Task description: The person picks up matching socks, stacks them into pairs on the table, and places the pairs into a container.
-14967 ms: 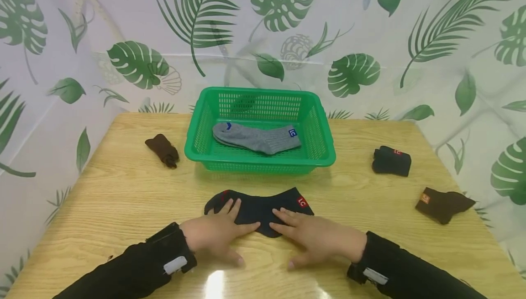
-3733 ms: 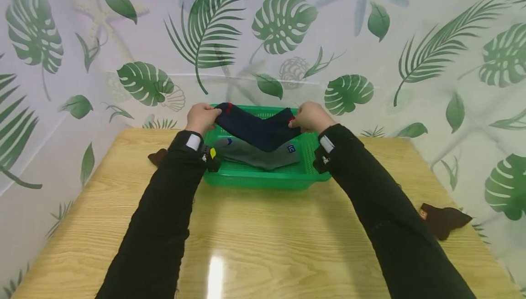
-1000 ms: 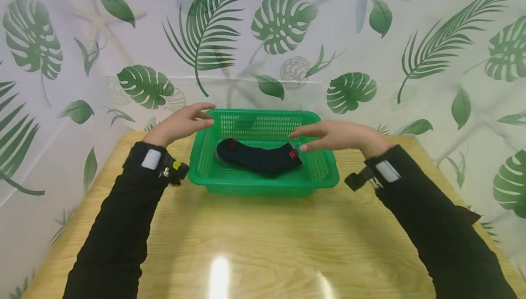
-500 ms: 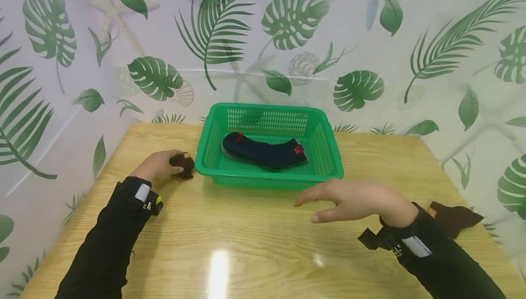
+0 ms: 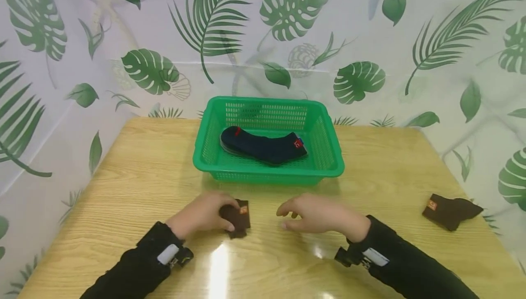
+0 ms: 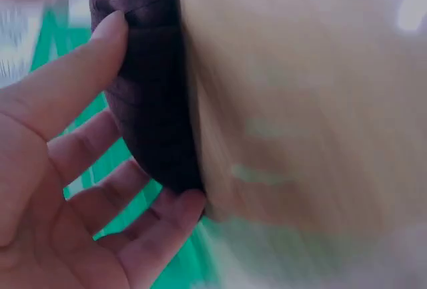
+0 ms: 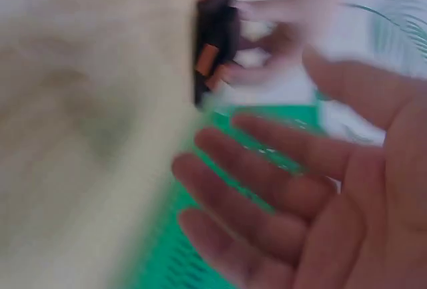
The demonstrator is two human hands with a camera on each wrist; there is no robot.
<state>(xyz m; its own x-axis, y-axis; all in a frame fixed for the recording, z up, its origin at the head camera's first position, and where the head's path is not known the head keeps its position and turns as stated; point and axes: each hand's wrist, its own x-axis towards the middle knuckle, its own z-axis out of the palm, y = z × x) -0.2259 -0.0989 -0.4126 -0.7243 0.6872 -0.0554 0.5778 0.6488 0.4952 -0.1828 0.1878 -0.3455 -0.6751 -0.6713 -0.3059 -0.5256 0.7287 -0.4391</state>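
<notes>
My left hand [image 5: 207, 214] grips a bunched dark brown sock [image 5: 238, 219] with an orange label, in front of the basket. In the left wrist view the thumb and fingers [image 6: 180, 212] pinch the sock [image 6: 153, 89] from its two sides. My right hand [image 5: 318, 217] is just to the right, fingers loosely bent, holding nothing. The right wrist view shows its fingers [image 7: 267, 175] spread, with the sock [image 7: 217, 42] in the left hand beyond. A second brown sock [image 5: 449, 212] with an orange label lies at the right of the table.
A green plastic basket [image 5: 267, 171] stands at the back middle of the wooden table [image 5: 144, 166]. In it, a navy sock [image 5: 263, 148] with red marks lies over grey ones, mostly hidden. A leaf-print cloth [image 5: 287, 16] hangs behind and at both sides.
Earlier both hands held the navy sock over the basket and let it go on the grey one. The left hand then took the brown sock at the left and brought it front-middle; the right hand drew back.
</notes>
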